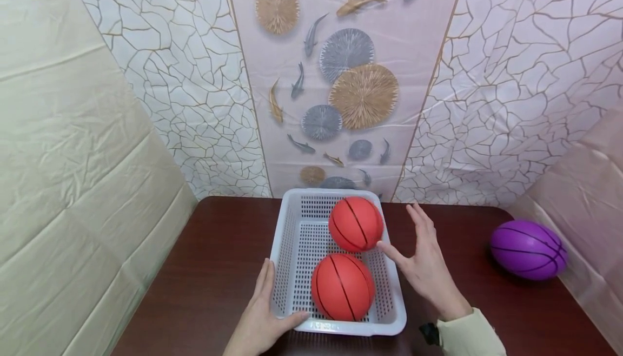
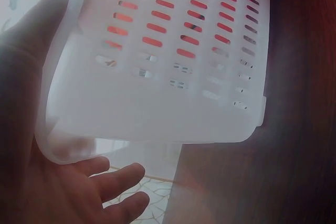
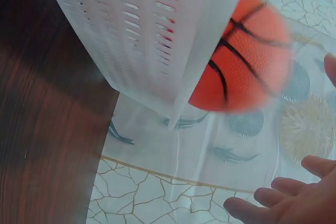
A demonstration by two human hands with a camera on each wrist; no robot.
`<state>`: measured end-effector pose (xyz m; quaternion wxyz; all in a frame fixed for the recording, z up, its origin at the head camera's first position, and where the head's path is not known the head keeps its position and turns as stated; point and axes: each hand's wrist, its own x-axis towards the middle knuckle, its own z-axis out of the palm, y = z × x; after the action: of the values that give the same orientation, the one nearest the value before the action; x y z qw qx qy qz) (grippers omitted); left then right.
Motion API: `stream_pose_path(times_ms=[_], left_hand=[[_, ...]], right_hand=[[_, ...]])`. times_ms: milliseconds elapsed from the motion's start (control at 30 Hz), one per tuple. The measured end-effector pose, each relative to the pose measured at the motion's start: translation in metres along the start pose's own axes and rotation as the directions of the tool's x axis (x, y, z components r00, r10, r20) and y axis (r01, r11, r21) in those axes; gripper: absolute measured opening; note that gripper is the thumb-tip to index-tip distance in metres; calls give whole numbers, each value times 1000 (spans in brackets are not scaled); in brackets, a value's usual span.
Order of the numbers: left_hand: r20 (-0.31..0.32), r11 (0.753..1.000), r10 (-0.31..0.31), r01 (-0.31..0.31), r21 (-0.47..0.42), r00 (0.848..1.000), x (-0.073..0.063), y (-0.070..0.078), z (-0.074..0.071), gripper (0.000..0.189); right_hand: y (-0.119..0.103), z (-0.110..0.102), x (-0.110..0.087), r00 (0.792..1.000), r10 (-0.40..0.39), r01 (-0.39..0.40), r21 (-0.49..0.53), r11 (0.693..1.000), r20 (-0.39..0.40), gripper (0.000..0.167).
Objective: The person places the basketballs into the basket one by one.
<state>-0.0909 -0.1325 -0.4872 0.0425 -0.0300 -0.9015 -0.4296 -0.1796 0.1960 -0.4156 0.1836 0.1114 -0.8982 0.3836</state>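
Note:
A white slotted plastic basket (image 1: pixel 287 237) stands on the table with two red toy basketballs inside. The front basketball (image 1: pixel 343 288) sits near the basket's front wall; the rear basketball (image 1: pixel 355 223) lies by the right wall at the back. My left hand (image 1: pixel 260 312) holds the front left corner, thumb over the front rim and fingers along the left side. Beside the right rim, my right hand (image 1: pixel 430 272) is spread with nothing in it. Its thumb tip is close to the rear basketball; whether they touch is unclear. In the right wrist view, its other fingers are apart from the ball.
A purple ball with black lines (image 1: pixel 528 250) lies at the table's right side, by the beige padded wall (image 1: pixel 591 226). The dark wooden table (image 1: pixel 214 275) meets a patterned cloth backdrop (image 1: pixel 311 145) behind the basket. Another padded wall (image 1: pixel 87 210) borders the left.

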Motion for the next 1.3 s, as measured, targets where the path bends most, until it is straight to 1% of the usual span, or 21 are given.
stream_pose_path(times_ms=[133,233,400,633,700,800,867,900,967,1067,1200,1300], left_hand=[[1,1000,-1,1,2,1000,1,1,-1,125],[13,1000,-12,12,-1,1000,0,1,-1,125],[36,1000,-23,23,-9,999,0,0,0,123],[25,1000,-17,17,-12,1000,-1,1,0,125],[22,1000,-15,15,-13,1000,-1,0,1,126],[19,1000,-7,8,-13,1000,-1,0,0,126],[22,1000,1,0,-6,1000,1,2,0,126],[24,1000,3,-3,-3,1000,2,2,0,126],[31,1000,0,0,-5,1000,3,4,0,126],[43,1000,-23,24,-13,999,4,5,0,125],[45,999,-52,52,-15,998,1,5,1,126],[44,999,-49,50,-13,998,1,6,1,128]], right_hand=[[4,-5,-2,999,-16,17,18,1000,-52,89],[8,-11,-3,996,-16,19,25,1000,-89,85],[16,-25,-6,990,3,0,25,1000,-142,81],[34,-51,-12,977,43,-42,11,999,-207,80],[40,-59,-14,970,44,-44,5,999,-241,79],[50,-73,-15,952,36,-45,-24,999,-303,80],[58,-86,-16,936,46,-71,-59,996,-350,81],[61,-94,-17,926,62,-97,-77,992,-372,82],[70,-110,-17,907,96,-156,-116,981,-411,84],[82,-133,-16,884,185,-277,-162,947,-429,89],[100,-153,-14,868,318,-419,-220,881,-381,102],[114,-159,-15,853,383,-480,-241,844,-355,107]])
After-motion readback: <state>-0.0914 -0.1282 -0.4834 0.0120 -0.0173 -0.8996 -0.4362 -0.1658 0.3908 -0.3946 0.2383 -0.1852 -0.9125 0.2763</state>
